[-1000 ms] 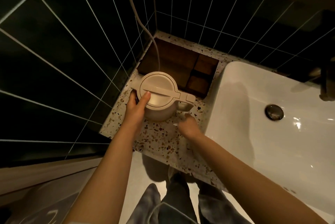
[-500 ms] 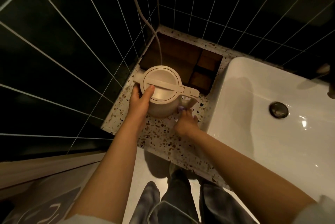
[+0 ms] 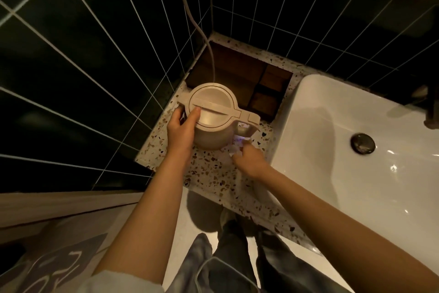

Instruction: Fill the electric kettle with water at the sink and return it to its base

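Observation:
A cream electric kettle (image 3: 213, 112) with its lid closed stands on the speckled terrazzo counter (image 3: 213, 181), left of the white sink (image 3: 356, 150). My left hand (image 3: 180, 131) wraps the kettle's left side, thumb on the lid's edge. My right hand (image 3: 247, 157) is low at the foot of the kettle's handle, fingertips at a small bluish light near the bottom. The kettle's base is hidden under the kettle and my fingers. A white cord (image 3: 202, 31) runs up the tiled corner behind it.
A wooden tray (image 3: 249, 79) with compartments lies behind the kettle against the dark tiled walls (image 3: 83, 55). The sink drain (image 3: 362, 142) is at the right; a dark tap (image 3: 431, 114) shows at the frame's edge. My legs and the pale floor are below.
A bluish light now shows at the kettle's foot by my right fingertips. My right hand has crept up to the handle's bottom. My left hand keeps its hold on the kettle's side.

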Demonstrator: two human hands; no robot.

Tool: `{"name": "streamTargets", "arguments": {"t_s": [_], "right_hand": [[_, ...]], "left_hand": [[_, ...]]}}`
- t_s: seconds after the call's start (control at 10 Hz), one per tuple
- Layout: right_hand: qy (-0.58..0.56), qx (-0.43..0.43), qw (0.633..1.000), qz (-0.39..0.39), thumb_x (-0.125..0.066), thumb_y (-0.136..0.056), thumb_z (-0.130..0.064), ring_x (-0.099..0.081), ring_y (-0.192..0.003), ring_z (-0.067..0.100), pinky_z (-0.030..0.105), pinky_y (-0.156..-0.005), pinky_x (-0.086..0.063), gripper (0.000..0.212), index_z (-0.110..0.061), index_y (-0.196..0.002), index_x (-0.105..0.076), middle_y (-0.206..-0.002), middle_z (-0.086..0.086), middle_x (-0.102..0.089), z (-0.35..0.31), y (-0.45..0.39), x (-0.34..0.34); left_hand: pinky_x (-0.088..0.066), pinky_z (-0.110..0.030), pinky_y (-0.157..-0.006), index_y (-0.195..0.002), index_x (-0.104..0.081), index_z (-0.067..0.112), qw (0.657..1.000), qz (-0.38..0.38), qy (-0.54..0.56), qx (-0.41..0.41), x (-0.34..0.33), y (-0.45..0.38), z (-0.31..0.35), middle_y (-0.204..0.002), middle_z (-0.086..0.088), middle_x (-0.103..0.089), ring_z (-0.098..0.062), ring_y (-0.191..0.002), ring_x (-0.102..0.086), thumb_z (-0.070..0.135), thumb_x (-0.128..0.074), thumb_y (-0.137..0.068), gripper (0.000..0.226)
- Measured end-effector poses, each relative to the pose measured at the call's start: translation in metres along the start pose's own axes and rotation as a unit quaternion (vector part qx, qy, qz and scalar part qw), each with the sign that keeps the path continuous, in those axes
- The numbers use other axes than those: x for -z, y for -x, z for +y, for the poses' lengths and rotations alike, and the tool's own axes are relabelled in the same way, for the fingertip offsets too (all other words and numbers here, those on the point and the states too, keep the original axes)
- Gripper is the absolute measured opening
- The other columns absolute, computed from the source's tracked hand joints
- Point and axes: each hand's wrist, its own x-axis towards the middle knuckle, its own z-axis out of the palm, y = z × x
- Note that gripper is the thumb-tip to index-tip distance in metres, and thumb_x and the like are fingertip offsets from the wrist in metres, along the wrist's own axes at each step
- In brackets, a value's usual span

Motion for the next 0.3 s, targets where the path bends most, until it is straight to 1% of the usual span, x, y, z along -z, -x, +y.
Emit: {"name": "streamTargets", "arguments": {"t_s": [0.1,0.2,0.3], "right_hand": [[-0.016,0.031,0.999,0.009,-0.046,-0.093,-0.019,-0.059,-0.103,0.029,0.029,-0.073,-0.045,0.039,-0.01,-0.131,-0.046,-0.12,0.016,-0.061,-0.006,0.027,0.014],[-0.038,0.058,0.997,0.016,-0.045,-0.094,-0.019,-0.061,-0.105,0.031,0.03,-0.078,-0.049,0.042,-0.008,-0.135,-0.043,-0.12,0.019,-0.063,-0.012,0.057,0.027],[-0.055,0.078,0.995,0.031,-0.045,-0.096,-0.023,-0.057,-0.101,0.019,0.023,-0.079,-0.043,0.045,-0.013,-0.14,-0.04,-0.128,0.013,-0.061,-0.009,0.081,0.036]], "left_hand": [[-0.05,-0.046,-0.098,-0.127,-0.061,0.028,0.999,0.03,-0.013,-0.015,0.002,0.011,0.0,-0.123,0.005,-0.064,-0.013,-0.114,-0.059,0.037,-0.064,-0.086,0.042],[-0.049,-0.048,-0.099,-0.127,-0.062,0.025,0.998,0.047,-0.022,-0.025,0.003,0.025,-0.001,-0.12,0.009,-0.064,-0.013,-0.116,-0.057,0.032,-0.063,-0.089,0.039],[-0.051,-0.046,-0.098,-0.127,-0.06,0.025,0.997,0.067,-0.019,-0.01,0.003,0.043,-0.003,-0.124,0.007,-0.061,-0.016,-0.118,-0.056,0.03,-0.062,-0.091,0.037]]}}
